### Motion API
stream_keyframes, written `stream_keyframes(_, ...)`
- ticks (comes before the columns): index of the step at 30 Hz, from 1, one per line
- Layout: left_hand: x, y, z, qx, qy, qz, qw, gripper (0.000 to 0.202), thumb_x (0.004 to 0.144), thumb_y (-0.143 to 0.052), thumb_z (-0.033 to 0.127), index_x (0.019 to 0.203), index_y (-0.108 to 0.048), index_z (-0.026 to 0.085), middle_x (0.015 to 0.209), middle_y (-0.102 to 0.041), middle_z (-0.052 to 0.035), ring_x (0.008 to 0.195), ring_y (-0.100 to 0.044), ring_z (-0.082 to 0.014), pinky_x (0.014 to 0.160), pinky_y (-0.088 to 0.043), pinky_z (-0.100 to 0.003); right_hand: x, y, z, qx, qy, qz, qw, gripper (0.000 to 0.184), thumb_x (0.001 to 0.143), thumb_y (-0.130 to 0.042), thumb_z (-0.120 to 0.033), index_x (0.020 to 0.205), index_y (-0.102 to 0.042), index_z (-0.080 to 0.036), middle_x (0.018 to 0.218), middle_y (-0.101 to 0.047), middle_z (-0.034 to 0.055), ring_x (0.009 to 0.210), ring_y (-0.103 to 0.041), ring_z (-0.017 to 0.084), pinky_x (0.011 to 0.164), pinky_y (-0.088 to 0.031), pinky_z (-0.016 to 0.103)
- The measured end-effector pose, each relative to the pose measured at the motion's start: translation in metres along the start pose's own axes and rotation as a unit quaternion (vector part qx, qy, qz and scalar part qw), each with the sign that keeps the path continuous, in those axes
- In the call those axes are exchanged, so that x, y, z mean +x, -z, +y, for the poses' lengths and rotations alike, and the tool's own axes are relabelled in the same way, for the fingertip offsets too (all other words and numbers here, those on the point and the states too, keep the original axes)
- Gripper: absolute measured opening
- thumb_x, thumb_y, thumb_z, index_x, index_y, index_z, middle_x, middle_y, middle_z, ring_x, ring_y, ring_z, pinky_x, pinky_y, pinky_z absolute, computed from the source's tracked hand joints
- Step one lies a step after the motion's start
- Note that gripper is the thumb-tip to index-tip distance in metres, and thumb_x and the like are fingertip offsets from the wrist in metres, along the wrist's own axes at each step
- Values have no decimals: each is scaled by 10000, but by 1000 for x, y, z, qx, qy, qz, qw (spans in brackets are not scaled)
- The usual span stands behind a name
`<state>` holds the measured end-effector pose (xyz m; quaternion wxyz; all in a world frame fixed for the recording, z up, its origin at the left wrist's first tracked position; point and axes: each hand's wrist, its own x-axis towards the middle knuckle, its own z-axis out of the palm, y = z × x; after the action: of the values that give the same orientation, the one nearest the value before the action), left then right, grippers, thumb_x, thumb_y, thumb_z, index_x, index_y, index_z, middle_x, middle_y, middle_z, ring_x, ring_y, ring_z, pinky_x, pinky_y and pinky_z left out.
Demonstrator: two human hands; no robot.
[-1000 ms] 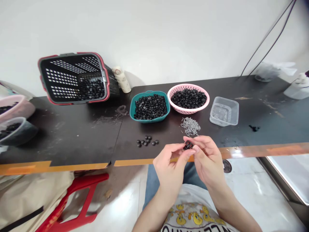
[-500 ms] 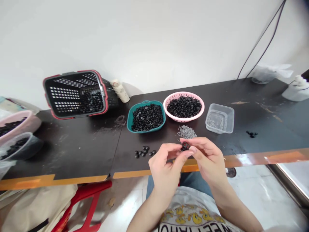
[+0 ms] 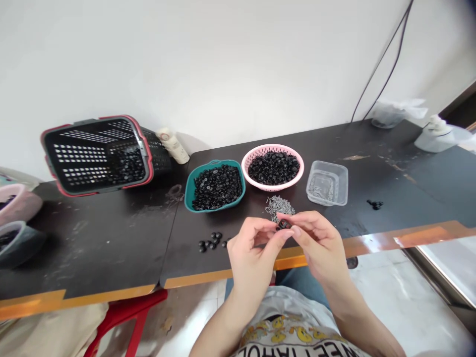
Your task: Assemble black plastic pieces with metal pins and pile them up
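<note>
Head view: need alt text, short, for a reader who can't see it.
The left hand and right hand pinch a small black part above a dark table. Just beyond lie a heap of thin metal pins, a teal basket and a pink colander, both full of similar black parts.

Fig. 1. Small workshop, as I read it from my remote station: a long scuffed workbench (image 3: 104,248) (orange tape along its edge), a pink bowl (image 3: 273,186) of black parts (image 3: 273,167), a tipped basket (image 3: 96,156), tiled floor (image 3: 390,282).
</note>
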<state>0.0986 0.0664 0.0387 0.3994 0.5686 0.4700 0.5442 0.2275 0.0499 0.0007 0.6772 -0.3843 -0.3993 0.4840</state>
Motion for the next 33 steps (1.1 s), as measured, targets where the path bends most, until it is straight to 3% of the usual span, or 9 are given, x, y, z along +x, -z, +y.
stream_keyframes(5,-1,4,0,-13,-2,-19,1000,168,744,-839,270,794,-697,195,695,-716,27,600,-690,-110,600,-550,-189,-6,-2,-6,-31,-1,-2,1000,129,875,-753,-285,1003,-762,-300,1086,-792,45,1009,-756,240,887,-636,397)
stream_keyframes(11,-4,17,-4,-38,0,-41,998,168,750,-835,282,793,-697,196,688,-716,32,587,-679,-99,569,-541,-166,-12,-13,-3,-20,4,12,1000,107,888,-746,-272,989,-757,-304,1089,-794,27,995,-760,205,866,-632,317)
stream_keyframes(23,-5,65,-22,-55,-29,2,998,143,771,-819,249,792,-690,192,670,-698,45,573,-664,-75,564,-537,-130,-17,-57,16,-40,20,-45,998,143,912,-718,-202,1020,-756,-287,1079,-797,35,1013,-757,178,876,-620,256)
stream_keyframes(33,-1,89,-31,-71,-35,38,996,199,742,-849,254,751,-663,183,658,-691,43,555,-654,-79,541,-527,-135,-9,-77,27,-63,4,-112,992,193,919,-708,-195,1073,-766,-295,1075,-796,49,1013,-759,195,860,-631,274)
